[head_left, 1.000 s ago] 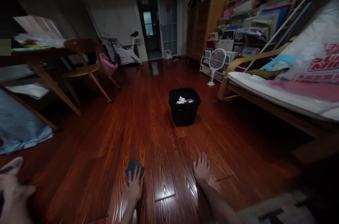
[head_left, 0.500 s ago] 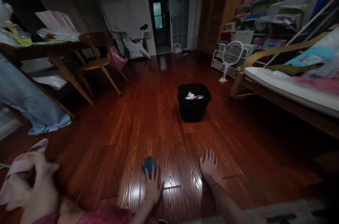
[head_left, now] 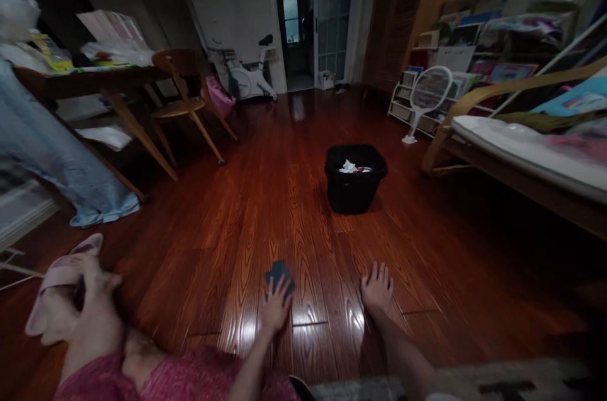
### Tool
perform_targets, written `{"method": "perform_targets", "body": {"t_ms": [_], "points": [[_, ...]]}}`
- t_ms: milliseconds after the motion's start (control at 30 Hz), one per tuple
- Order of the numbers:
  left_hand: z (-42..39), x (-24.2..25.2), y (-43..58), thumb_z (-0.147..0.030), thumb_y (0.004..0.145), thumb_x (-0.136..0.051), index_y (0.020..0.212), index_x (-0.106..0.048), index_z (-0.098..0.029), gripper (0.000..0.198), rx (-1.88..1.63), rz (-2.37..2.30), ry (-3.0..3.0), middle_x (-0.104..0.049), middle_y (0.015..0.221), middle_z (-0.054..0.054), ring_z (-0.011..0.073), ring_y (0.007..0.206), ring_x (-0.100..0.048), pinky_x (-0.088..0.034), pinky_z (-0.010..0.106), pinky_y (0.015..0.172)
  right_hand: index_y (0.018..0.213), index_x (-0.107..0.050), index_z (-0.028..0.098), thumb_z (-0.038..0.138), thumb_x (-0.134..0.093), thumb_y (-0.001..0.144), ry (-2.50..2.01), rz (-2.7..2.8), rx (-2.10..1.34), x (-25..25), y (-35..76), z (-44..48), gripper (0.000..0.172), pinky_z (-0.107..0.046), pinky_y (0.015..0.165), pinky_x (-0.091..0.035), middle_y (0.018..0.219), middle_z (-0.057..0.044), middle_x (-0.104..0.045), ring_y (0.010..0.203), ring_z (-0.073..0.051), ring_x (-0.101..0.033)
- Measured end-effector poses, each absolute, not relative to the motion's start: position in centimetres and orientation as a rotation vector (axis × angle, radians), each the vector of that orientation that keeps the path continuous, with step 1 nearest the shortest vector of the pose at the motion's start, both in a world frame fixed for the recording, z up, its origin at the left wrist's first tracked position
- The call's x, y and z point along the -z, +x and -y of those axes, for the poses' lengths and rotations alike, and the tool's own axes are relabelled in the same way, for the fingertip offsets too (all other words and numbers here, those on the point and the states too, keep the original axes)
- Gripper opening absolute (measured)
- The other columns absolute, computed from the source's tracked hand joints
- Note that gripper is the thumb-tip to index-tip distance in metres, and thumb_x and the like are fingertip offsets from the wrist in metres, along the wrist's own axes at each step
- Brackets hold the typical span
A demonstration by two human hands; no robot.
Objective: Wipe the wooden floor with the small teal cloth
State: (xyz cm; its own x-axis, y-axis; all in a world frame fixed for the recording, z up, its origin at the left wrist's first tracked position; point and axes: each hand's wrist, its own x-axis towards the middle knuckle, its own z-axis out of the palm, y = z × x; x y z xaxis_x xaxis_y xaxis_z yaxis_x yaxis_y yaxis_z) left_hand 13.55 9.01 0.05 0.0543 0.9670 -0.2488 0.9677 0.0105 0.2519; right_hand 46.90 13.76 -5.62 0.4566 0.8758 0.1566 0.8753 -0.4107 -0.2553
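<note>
My left hand [head_left: 276,307] lies palm down on the wooden floor, fingers spread over the near part of a small dark teal cloth [head_left: 277,271]. The far part of the cloth shows beyond my fingertips. To the right, my right hand [head_left: 378,287] rests flat on the bare floorboards with its fingers apart and nothing in it. A black bin [head_left: 355,192] with crumpled white paper [head_left: 349,166] inside stands on the floor ahead of both hands.
Bent legs and a foot with a pink slipper [head_left: 59,274] are at the lower left. Blue jeans [head_left: 90,179] hang near the table [head_left: 95,81] and a wooden chair [head_left: 180,109]. On the right stands a cushioned seat [head_left: 521,151]. An exercise bike [head_left: 249,78] is at the back.
My left hand and the cloth have slid a little forward across the floor together. My right hand stays in place. The view has shifted slightly.
</note>
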Motion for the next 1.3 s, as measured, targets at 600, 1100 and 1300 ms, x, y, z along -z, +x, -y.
{"method": "perform_targets", "body": {"t_ms": [600,1100,1300], "points": [[-3.2,-1.4,20.6,-0.06,0.095,-0.041,0.158,-0.025,-0.033,0.07,0.122,-1.374,2.109,-0.006,0.168,0.001,0.0416,0.151,0.007,-0.008,0.069,0.119,0.154,-0.033,0.004,0.031,-0.025,0.093,-2.37,1.504,0.04,7.0,47.6,-13.9,0.067,-0.053,0.118,-0.021,0.158,-0.023,-0.036,0.15,-0.03,-0.023],[-7.8,-1.8,14.5,-0.028,0.093,-0.042,0.159,-0.022,-0.034,0.069,0.139,-1.967,1.878,-0.011,0.167,-0.005,0.0324,0.154,0.0,-0.012,0.061,0.122,0.153,-0.036,0.001,0.03,-0.027,0.091,-2.368,1.501,0.002,6.6,47.7,-13.7,0.068,-0.052,0.118,-0.024,0.158,-0.024,-0.035,0.15,-0.03,-0.024],[-7.0,-2.8,12.9,-0.027,0.084,-0.048,0.16,-0.018,-0.026,0.081,0.198,-1.951,1.739,-0.003,0.168,-0.003,0.0363,0.153,0.006,-0.013,0.059,0.122,0.151,-0.039,0.001,0.029,-0.023,0.093,-2.357,1.484,0.052,5.5,47.3,-13.6,0.066,-0.053,0.117,-0.026,0.156,-0.024,-0.039,0.149,-0.03,-0.027]]}}
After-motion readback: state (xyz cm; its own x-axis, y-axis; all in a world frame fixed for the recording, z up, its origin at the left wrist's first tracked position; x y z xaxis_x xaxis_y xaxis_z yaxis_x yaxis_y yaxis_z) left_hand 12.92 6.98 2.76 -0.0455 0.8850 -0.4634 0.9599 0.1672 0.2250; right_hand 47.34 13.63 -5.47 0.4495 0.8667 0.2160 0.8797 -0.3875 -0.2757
